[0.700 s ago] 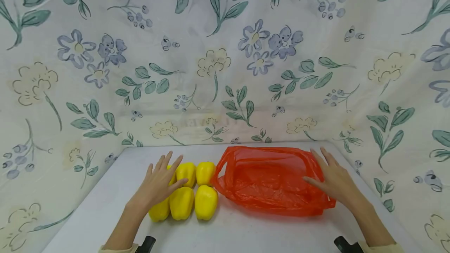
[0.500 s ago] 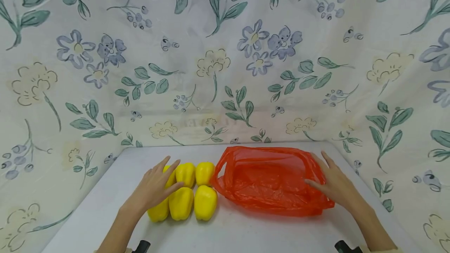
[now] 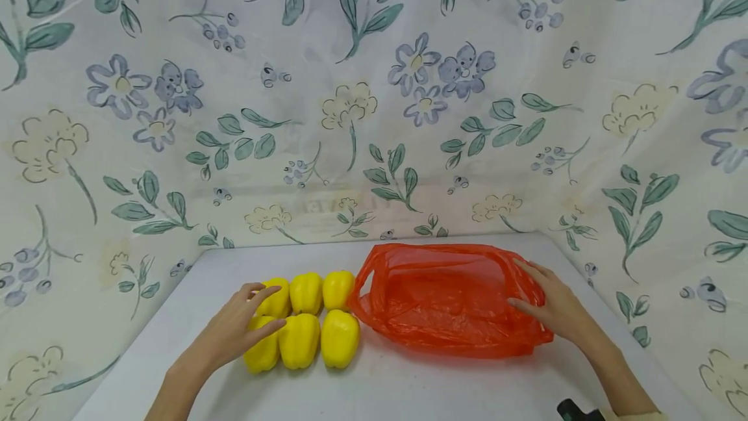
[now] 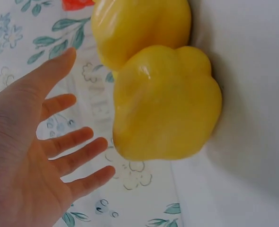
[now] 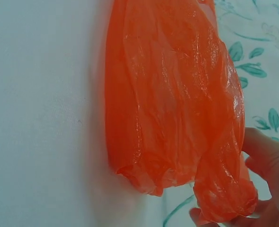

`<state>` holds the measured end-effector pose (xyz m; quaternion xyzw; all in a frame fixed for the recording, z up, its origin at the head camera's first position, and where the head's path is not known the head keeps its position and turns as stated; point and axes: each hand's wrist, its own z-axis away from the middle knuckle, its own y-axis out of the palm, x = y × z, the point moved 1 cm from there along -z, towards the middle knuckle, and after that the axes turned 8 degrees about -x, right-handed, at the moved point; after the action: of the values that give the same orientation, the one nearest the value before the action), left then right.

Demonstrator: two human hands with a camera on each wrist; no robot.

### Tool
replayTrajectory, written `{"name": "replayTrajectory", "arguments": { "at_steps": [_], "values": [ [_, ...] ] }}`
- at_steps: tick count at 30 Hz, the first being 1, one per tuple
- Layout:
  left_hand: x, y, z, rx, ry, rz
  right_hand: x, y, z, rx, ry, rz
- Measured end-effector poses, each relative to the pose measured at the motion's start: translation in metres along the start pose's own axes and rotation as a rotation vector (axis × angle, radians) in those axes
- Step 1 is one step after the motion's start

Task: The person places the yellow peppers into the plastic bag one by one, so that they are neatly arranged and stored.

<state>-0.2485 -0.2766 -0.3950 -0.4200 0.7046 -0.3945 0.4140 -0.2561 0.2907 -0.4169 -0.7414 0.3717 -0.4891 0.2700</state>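
Note:
Several yellow bell peppers point(image 3: 341, 339) stand in two rows on the left of the white table. Above the leftmost ones hovers my left hand point(image 3: 224, 329), its fingers loosely bent and the thumb apart; in the left wrist view a gap shows between most of the palm and the nearest bell pepper point(image 4: 167, 104). My right hand point(image 3: 555, 301) lies at the right end of a red plastic bag point(image 3: 444, 304), fingers spread over its edge and thumb on the near side. In the right wrist view, the bag point(image 5: 172, 94) partly hides those fingers; whether they press it I cannot tell.
The white table point(image 3: 374, 388) backs onto a floral-patterned curtain point(image 3: 350, 167). The bag lies on its side just right of the peppers, with a handle loop point(image 3: 361, 284) close to them. A dark device point(image 3: 575, 410) sits at my right wrist.
My left hand has drawn back to the left and lower, its fingers bending more. My right hand has shifted slightly at the bag's end. The peppers and bag keep their places.

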Motion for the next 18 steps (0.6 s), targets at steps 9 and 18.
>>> {"name": "replayTrajectory", "arguments": {
  "at_steps": [9, 18],
  "values": [
    [0.009, -0.003, 0.008, 0.074, -0.04, 0.107, -0.005, 0.002, -0.008, 0.008, 0.004, -0.015],
    [0.019, -0.007, 0.02, 0.071, 0.004, 0.15, -0.008, 0.007, -0.012, 0.024, -0.016, -0.058]
  ]
}}
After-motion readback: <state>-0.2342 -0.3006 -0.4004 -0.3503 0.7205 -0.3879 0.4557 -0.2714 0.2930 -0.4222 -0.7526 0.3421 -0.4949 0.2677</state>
